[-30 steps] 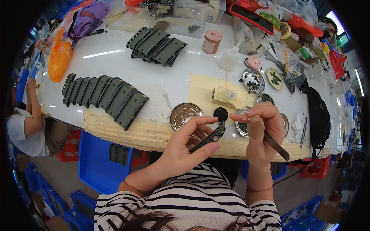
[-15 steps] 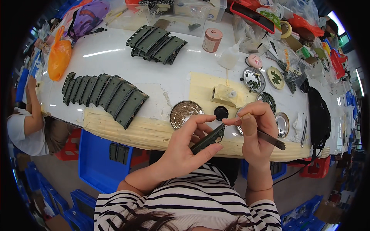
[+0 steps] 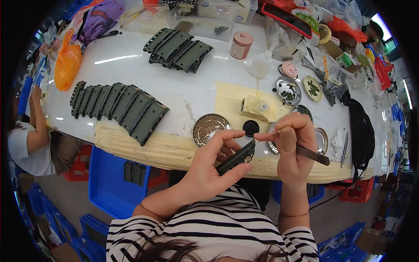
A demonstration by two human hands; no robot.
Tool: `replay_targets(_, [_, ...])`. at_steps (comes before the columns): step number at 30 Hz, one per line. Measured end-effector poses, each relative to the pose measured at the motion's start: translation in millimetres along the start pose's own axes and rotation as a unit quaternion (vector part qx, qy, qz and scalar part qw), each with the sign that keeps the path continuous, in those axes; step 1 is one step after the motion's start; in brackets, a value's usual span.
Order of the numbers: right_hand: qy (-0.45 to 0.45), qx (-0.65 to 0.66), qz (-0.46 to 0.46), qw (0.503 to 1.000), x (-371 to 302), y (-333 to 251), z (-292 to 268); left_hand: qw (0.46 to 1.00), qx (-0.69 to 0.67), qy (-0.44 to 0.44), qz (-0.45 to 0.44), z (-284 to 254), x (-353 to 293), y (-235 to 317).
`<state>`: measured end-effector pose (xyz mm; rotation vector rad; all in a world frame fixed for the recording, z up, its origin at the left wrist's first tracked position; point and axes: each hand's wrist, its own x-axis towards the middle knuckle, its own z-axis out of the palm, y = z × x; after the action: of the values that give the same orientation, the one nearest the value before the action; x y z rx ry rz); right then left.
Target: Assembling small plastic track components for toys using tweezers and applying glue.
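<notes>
My left hand (image 3: 203, 168) grips a dark green curved plastic panel (image 3: 235, 159), tilted edge-on with its small edge fittings showing. My right hand (image 3: 293, 150) is closed around dark metal tweezers (image 3: 313, 155), whose back end sticks out to the right. Its fingertips are close to the panel's upper end; whether the tweezer tips hold anything is too small to tell. Just beyond the fingers sits a small round black dish (image 3: 250, 128). A steel dish of small brown pieces (image 3: 211, 126) lies beyond my left hand.
A row of green panels (image 3: 118, 105) lies at left, with another stack (image 3: 176, 50) farther back. Dishes of small green parts (image 3: 288, 91) stand at right, near a yellow-wrapped block (image 3: 255, 109) and a squeeze bottle (image 3: 261, 64). A blue tray (image 3: 111, 183) sits below the table's left edge.
My right hand and the tweezers have shifted slightly to the right, and the tweezers' back end has swung a little outward. My left hand and the panel stay almost still.
</notes>
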<state>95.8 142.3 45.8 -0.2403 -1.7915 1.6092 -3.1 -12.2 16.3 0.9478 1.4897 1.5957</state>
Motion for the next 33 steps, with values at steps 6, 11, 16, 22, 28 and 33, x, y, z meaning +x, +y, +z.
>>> replay_targets(6, [0.087,-0.201,-0.087,0.972,19,15,-11,0.993,-0.103,-0.047,0.019,-2,0,-13])
replay_targets(11, [0.083,-0.397,-0.133,0.904,28,23,-10,0.98,-0.18,-0.085,0.028,-2,-3,-34])
replay_targets(16, [0.04,-0.413,-0.102,0.904,29,26,-11,0.981,-0.154,-0.098,0.06,-2,-5,-39])
replay_targets(22, [0.021,-0.427,-0.08,0.9,27,24,-11,0.978,-0.165,-0.106,0.069,-4,-4,-38])
replay_targets(28, [0.066,-0.414,-0.121,0.9,24,19,-14,0.977,-0.186,-0.099,0.038,-5,-6,-35])
replay_targets(33, [0.023,-0.312,-0.266,0.912,0,0,-21,0.966,-0.233,-0.11,0.01,-6,-6,-26])
